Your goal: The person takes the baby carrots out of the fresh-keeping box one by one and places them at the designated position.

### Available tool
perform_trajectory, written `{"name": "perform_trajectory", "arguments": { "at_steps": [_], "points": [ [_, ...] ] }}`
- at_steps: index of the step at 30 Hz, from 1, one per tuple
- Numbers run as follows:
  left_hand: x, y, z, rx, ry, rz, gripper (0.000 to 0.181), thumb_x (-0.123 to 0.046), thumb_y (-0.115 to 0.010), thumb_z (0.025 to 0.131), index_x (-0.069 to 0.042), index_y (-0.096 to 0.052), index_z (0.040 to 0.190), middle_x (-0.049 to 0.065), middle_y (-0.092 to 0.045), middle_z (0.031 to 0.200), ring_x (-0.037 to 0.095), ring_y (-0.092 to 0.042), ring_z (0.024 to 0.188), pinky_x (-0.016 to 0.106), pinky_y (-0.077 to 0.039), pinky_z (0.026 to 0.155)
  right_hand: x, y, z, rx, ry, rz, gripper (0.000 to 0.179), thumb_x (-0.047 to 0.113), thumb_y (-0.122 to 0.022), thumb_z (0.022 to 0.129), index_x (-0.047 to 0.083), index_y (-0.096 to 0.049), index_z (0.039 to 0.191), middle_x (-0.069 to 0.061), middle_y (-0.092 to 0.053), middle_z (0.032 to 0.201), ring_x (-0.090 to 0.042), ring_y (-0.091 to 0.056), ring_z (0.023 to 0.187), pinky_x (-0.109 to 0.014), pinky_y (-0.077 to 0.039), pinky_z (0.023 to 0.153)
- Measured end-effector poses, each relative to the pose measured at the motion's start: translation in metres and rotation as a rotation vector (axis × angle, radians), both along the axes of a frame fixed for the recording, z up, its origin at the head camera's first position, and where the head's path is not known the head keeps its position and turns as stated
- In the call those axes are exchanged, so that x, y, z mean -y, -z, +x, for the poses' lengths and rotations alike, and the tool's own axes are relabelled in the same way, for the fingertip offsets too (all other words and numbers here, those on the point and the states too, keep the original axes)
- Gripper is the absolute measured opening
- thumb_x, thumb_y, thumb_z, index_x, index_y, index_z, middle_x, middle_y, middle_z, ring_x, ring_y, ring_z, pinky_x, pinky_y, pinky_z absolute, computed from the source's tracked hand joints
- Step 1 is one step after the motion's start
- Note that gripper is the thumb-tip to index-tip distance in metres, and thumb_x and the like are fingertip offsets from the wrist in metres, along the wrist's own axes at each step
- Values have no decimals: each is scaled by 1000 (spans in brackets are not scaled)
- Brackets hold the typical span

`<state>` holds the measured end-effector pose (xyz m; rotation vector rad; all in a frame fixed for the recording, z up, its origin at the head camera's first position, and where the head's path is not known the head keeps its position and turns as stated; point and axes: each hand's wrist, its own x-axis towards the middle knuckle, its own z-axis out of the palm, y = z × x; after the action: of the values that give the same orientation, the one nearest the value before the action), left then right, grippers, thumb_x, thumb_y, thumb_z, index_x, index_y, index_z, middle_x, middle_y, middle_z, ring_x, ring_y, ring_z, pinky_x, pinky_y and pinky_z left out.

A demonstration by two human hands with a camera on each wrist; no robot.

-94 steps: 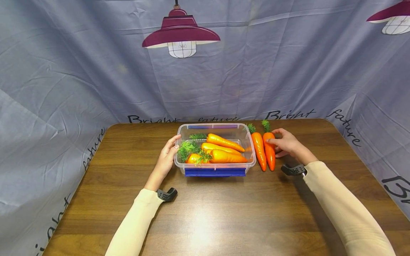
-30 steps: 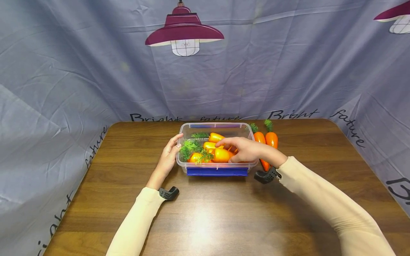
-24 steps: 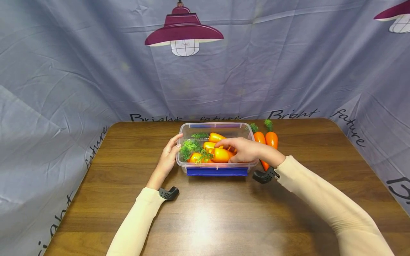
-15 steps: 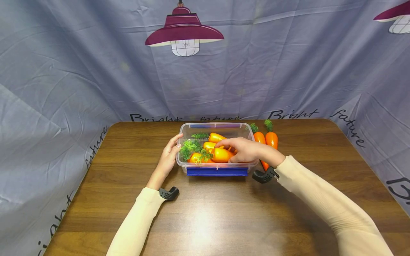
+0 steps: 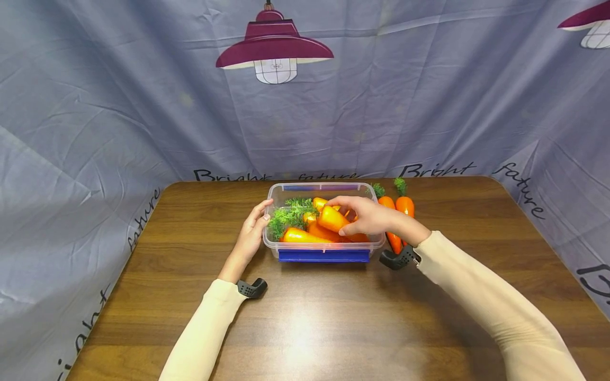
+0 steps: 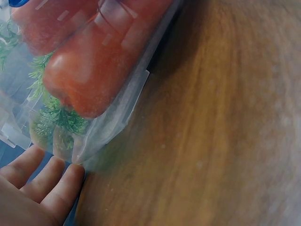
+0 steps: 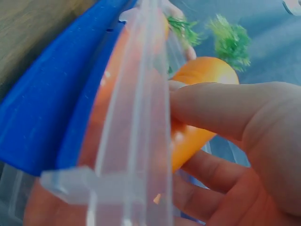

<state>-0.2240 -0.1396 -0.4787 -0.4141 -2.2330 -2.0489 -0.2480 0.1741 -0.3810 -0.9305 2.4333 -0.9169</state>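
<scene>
My right hand (image 5: 367, 216) pinches an orange carrot (image 5: 331, 218) between thumb and fingers inside the clear plastic box (image 5: 323, 246). The carrot is tilted above several others, with its thick end toward the left and its tip hidden by the hand. In the right wrist view the thumb lies across this carrot (image 7: 204, 70), behind the box wall. At the box's left end my left hand (image 5: 250, 227) touches the outer wall and rim; its fingers look nearly straight in the left wrist view. Green tops (image 5: 284, 217) gather at the box's left side.
Two more carrots lie side by side on the wooden table (image 5: 295, 317) to the right of the box; the outer carrot (image 5: 404, 206) is partly behind my right wrist. A blue latch flap (image 5: 324, 256) hangs on the box's near side. A grey curtain (image 5: 305, 127) stands behind.
My right hand has gone from the carrots on the table into the box. In the last half second it has raised and tilted one carrot, uncovering others below. The left hand stays put.
</scene>
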Motion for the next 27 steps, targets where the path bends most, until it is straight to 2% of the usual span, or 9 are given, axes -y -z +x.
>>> {"name": "perform_trajectory", "arguments": {
  "at_steps": [4, 8, 11, 18, 22, 27],
  "points": [
    [1, 1, 0, 2, 4, 5, 47, -5, -39, 103, 4, -41, 149, 25, -33, 162, 40, -27, 151, 57, -25, 122, -4, 1, -5, 24, 53, -75, 66, 4, -77, 87, 3, -47, 146, -19, -65, 124, -29, -65, 105, -44, -57, 92],
    [2, 1, 0, -3, 4, -1, 47, -6, -39, 104, 4, -41, 149, 25, -33, 162, 42, -25, 153, 60, -22, 123, -7, 3, -9, 14, 98, -135, 70, 3, -77, 86, 0, -44, 147, -23, -66, 120, -25, -65, 94, -33, -57, 82],
    [1, 1, 0, -9, 4, -1, 46, -6, -39, 104, 5, -41, 149, 26, -33, 161, 43, -24, 153, 61, -21, 123, -10, 3, -12, 41, 141, -188, 72, 1, -76, 86, -1, -41, 149, -27, -65, 123, -22, -67, 88, -28, -57, 76],
    [-1, 2, 0, -12, 5, 8, 45, -3, -39, 103, 6, -41, 148, 28, -34, 160, 43, -26, 151, 60, -23, 123, -20, -1, -15, 207, 281, -300, 78, 2, -70, 92, 12, -29, 158, -28, -60, 122, -18, -65, 76, -36, -57, 61],
    [-1, 1, 1, -6, 2, 7, 45, -4, -38, 103, 6, -41, 148, 27, -33, 161, 42, -26, 151, 59, -24, 122, -27, -4, -16, 282, 325, -402, 76, 3, -64, 97, 15, -24, 160, -25, -55, 126, -16, -69, 86, -38, -61, 65],
    [0, 0, 1, 1, -3, 2, 46, -4, -39, 104, 5, -41, 148, 25, -34, 161, 41, -30, 149, 58, -28, 120, -35, -8, -16, 345, 373, -517, 70, 5, -59, 100, 14, -22, 159, -10, -59, 116, -15, -68, 92, -39, -62, 68]
  ]
}}
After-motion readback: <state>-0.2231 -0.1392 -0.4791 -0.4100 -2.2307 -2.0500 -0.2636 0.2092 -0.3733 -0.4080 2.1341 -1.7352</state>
